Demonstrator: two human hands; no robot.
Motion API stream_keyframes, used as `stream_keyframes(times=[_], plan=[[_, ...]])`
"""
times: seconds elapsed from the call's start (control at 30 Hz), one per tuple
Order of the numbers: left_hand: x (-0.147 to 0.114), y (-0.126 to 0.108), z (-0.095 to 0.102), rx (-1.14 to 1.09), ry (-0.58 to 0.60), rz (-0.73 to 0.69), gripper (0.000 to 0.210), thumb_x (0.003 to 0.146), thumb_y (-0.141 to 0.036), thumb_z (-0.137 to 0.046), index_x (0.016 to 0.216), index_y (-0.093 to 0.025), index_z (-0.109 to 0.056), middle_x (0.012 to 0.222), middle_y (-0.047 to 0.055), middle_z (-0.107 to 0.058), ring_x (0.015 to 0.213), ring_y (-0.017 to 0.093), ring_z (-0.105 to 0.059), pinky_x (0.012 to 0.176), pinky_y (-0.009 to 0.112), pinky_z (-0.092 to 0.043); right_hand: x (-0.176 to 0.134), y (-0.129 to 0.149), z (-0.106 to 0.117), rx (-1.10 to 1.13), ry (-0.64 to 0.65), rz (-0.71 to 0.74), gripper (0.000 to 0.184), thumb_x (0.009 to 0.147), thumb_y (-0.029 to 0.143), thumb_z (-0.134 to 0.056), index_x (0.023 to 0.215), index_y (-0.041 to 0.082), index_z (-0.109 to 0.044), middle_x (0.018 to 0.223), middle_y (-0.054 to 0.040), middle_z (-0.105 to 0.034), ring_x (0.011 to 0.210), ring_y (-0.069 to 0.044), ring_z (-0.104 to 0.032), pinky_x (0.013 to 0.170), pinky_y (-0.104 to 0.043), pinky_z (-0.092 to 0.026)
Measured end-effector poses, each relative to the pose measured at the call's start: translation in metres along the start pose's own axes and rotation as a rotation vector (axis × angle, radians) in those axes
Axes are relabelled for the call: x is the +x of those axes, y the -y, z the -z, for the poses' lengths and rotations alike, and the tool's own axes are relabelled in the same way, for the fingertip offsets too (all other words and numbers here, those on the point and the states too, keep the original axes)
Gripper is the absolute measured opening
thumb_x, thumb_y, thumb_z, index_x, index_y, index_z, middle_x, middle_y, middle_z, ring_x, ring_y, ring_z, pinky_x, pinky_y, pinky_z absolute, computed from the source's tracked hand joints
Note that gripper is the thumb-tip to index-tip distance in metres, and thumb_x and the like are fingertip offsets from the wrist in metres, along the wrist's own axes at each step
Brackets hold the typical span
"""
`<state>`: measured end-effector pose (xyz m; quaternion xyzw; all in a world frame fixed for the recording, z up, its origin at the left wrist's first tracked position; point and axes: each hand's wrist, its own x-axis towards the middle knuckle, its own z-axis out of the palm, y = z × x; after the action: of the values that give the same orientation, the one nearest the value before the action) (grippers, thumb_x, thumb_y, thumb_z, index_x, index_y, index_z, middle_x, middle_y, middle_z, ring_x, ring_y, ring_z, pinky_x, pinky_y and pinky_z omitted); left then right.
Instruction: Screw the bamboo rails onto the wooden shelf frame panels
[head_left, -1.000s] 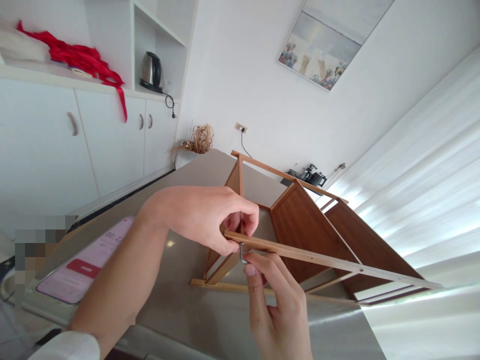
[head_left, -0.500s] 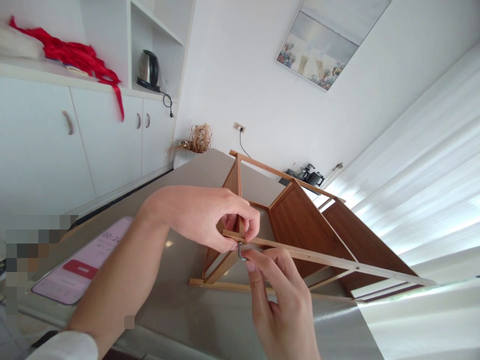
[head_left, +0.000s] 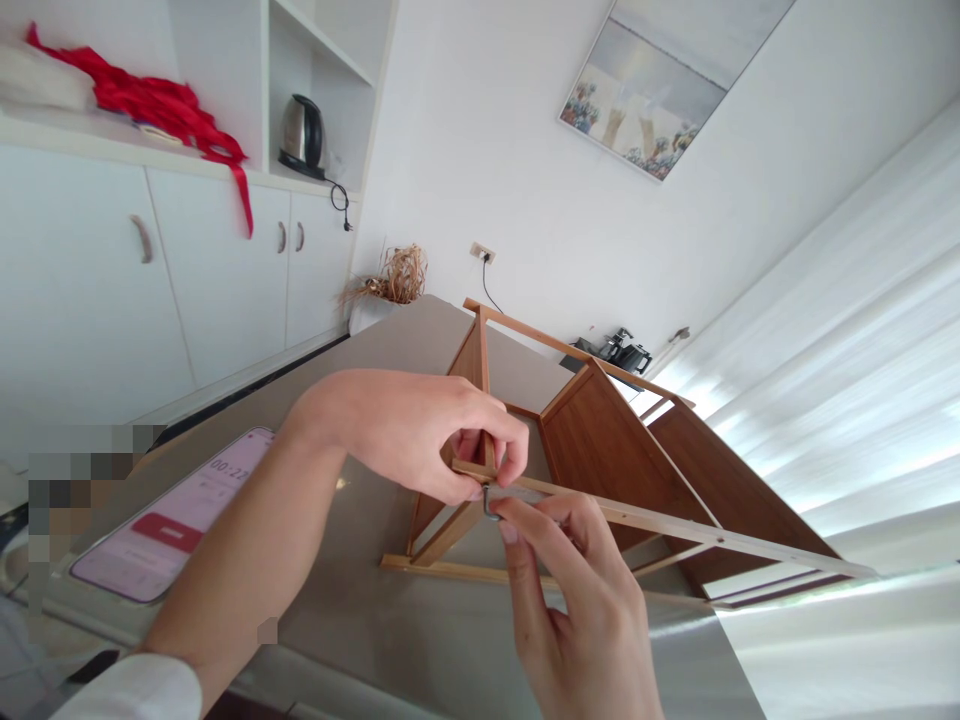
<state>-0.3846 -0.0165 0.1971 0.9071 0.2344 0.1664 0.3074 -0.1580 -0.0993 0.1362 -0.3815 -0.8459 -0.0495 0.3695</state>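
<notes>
A wooden shelf rack (head_left: 600, 420) with brown panels lies on its side on the grey table (head_left: 360, 620). My left hand (head_left: 420, 435) is closed around the near corner of its frame, thumb and fingers pinching the wood where a rail meets the post. Between thumb and fingertips, my right hand (head_left: 577, 590) grips a small bent hex key (head_left: 491, 503). The key's short end meets the post at that corner, right beside my left thumb. Any screw under the key's tip is too small to make out.
A phone (head_left: 165, 520) showing a running timer lies on the table's left side. White cabinets (head_left: 82, 280) with red cloth (head_left: 165, 105) and a kettle (head_left: 302, 135) stand at the back left. Dried plants (head_left: 401, 275) and a dark coffee maker (head_left: 622, 350) sit behind.
The view has shifted slightly. My right hand, still on the hex key, has turned a little and sits slightly farther right. My left hand keeps its hold on the frame corner.
</notes>
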Motion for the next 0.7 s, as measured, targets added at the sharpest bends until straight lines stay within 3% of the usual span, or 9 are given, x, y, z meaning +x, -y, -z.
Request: stream_keyframes(times=[0.23, 0.5, 0.7], plan=[[0.0, -0.001, 0.0, -0.014, -0.006, 0.006, 0.017, 0.081, -0.016, -0.062, 0.095, -0.025, -0.066, 0.093, -0.002, -0.067, 0.084, 0.014, -0.06, 0.077, 0.026, -0.044, 0.006, 0.002, 0.007, -0.051, 0.036, 0.036, 0.031, 0.092, 0.006, -0.056, 0.118, 0.022, -0.065, 0.089, -0.0034, -0.051, 0.078, -0.013, -0.052, 0.065, -0.024, -0.05], [0.0, 0.0, 0.0, -0.015, -0.005, 0.018, 0.019, 0.08, -0.017, -0.063, 0.097, -0.024, -0.067, 0.092, -0.001, -0.067, 0.081, 0.015, -0.06, 0.075, 0.026, -0.044, 0.025, 0.018, 0.02, -0.32, 0.109, 0.163, 0.024, 0.088, 0.006, -0.051, 0.102, 0.017, -0.066, 0.087, -0.008, -0.054, 0.075, -0.018, -0.048, 0.059, -0.03, -0.044], [0.0, -0.001, 0.0, -0.023, -0.005, 0.009, 0.018, 0.08, -0.017, -0.062, 0.096, -0.024, -0.066, 0.092, -0.001, -0.067, 0.082, 0.015, -0.06, 0.076, 0.027, -0.043, 0.017, 0.013, 0.017, -0.221, 0.123, 0.063, 0.017, 0.095, 0.013, -0.054, 0.105, 0.02, -0.065, 0.084, -0.0046, -0.056, 0.075, -0.017, -0.054, 0.065, -0.029, -0.046]])
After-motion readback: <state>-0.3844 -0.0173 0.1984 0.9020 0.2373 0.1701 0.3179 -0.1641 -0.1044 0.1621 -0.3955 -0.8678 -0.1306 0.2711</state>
